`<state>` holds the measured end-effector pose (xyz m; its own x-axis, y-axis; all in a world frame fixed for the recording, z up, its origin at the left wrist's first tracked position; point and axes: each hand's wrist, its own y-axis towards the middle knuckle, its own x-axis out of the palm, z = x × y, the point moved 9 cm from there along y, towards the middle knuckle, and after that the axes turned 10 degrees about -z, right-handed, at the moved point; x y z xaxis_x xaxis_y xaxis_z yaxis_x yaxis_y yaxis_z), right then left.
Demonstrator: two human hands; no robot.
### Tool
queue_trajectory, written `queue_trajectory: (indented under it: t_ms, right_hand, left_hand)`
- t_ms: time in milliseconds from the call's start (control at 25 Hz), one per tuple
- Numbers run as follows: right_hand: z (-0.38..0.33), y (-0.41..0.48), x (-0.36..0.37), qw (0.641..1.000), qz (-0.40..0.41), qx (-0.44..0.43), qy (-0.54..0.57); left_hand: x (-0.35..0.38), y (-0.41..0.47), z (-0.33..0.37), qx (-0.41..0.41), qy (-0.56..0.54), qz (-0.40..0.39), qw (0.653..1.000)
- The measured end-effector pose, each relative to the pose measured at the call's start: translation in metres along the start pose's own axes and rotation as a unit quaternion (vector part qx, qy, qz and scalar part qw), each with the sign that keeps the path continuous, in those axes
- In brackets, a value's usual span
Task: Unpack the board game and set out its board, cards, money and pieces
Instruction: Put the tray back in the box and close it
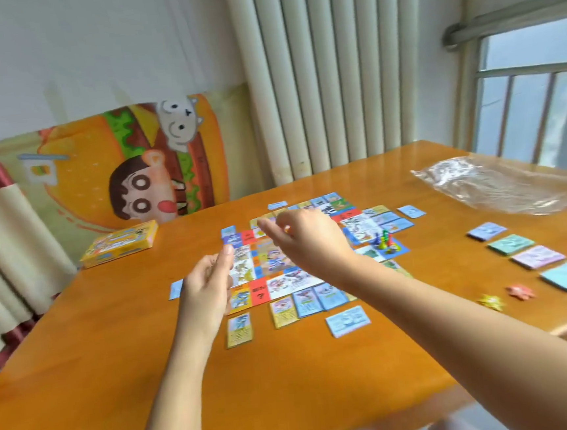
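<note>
Yellow box (closed) — left of board; plastic bag right.

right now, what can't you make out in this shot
Head view only:
1. Middle of the board, hidden by the right hand and left hand.
2. Whether the right hand pinches anything: its fingertips are blurred.
3. Print on the cards and money stacks: too small.
4. Number of pawns: clustered, blurred.

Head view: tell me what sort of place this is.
Probably a room at home: a white ribbed radiator beside a barred window, a cartoon burger-print panel, and a glossy orange wooden table.
</note>
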<state>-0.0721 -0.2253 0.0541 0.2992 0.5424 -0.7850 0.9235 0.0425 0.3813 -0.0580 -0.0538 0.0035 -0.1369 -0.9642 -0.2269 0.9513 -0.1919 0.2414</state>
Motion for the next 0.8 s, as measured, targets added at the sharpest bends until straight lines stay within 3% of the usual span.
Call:
queue_trajectory:
  t_ms: [320,480,600,800]
  right_hand:
    - [0.194,-0.019,-0.111,0.980,-0.007,0.166,-0.108]
    - [0.306,-0.018,-0.141,0.952,-0.066,0.266,-0.136]
    - [0.380,-0.029,-0.149,0.916,-0.118,0.343,-0.172]
    - [0.465,-0.049,-0.132,0.872,-0.179,0.429,-0.154]
  left_hand:
    - [0.182,0.037,0.037,-0.024,0.095,-0.192,0.976]
    - [0.258,0.067,0.056,0.006,0.119,-0.250,0.961]
    - [0.295,0.082,0.055,-0.001,0.090,-0.265,0.960]
    - [0.325,0.098,0.036,-0.032,0.094,-0.223,0.970]
